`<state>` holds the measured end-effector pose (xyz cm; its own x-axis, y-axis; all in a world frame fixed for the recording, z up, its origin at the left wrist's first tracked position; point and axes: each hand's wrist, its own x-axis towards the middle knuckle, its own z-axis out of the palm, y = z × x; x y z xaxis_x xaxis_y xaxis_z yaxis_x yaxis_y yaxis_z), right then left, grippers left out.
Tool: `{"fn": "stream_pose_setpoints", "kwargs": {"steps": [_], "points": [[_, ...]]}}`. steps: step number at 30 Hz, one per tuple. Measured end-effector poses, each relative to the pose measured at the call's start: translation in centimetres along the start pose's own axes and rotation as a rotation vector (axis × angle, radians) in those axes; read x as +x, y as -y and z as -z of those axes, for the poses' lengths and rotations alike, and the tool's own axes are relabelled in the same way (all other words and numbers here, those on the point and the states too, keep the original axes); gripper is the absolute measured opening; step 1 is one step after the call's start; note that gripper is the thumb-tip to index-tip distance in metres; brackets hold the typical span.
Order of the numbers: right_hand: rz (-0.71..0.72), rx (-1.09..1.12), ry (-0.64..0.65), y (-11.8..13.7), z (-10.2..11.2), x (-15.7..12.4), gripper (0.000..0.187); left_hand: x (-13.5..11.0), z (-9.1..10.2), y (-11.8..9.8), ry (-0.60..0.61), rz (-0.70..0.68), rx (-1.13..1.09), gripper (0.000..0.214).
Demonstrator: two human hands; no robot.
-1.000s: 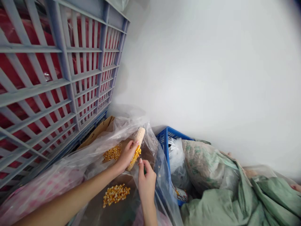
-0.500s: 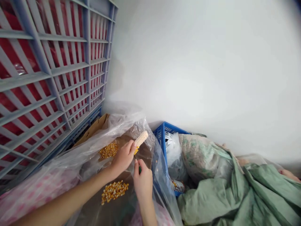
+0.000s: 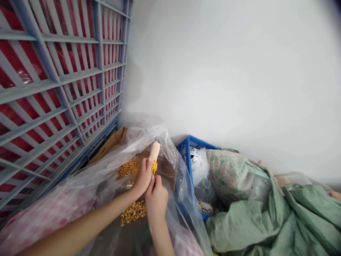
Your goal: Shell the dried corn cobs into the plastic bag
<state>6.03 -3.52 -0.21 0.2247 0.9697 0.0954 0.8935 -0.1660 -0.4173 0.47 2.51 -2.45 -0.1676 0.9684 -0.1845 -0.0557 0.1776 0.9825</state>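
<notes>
My left hand [image 3: 142, 177] is closed round a corn cob [image 3: 154, 153], which stands nearly upright; its upper part is stripped pale and some yellow kernels remain just above my fingers. My right hand [image 3: 156, 201] is closed in a fist right below the cob, its thumb pressed against the kernels; earlier frames showed a thin dark tool in it, hidden now. Loose yellow kernels lie in two heaps, one heap [image 3: 128, 167] behind my left hand, the other heap [image 3: 132, 212] under my wrists, on brown cardboard [image 3: 112, 142] covered by clear plastic sheeting [image 3: 170, 156].
A grey-blue slatted pallet [image 3: 61, 78] leans at the left with red behind it. A blue plastic crate [image 3: 188, 149] stands to the right, holding bags. Green woven sacks [image 3: 253, 213] pile at the right. A white wall [image 3: 226, 71] is behind. Pink-patterned plastic [image 3: 45, 217] lies lower left.
The cob has swung from tilted right to nearly upright. My right hand has moved up against the left hand and the cob, and its tool is no longer visible.
</notes>
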Motion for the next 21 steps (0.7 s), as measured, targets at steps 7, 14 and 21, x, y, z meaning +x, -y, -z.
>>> {"fn": "stream_pose_setpoints", "kwargs": {"steps": [7,14,21], "points": [[0.066,0.112,-0.068,-0.1,0.0,0.3,0.041,-0.1,0.5,-1.4,-0.018,0.201,-0.218,0.035],[-0.033,0.42,-0.032,-1.0,0.6,0.8,0.044,-0.5,1.4,-3.6,0.164,0.637,-0.535,0.048],[-0.106,0.561,-0.021,-2.0,1.5,0.9,0.044,-0.3,1.6,-4.0,0.162,0.389,-0.353,0.041]]}}
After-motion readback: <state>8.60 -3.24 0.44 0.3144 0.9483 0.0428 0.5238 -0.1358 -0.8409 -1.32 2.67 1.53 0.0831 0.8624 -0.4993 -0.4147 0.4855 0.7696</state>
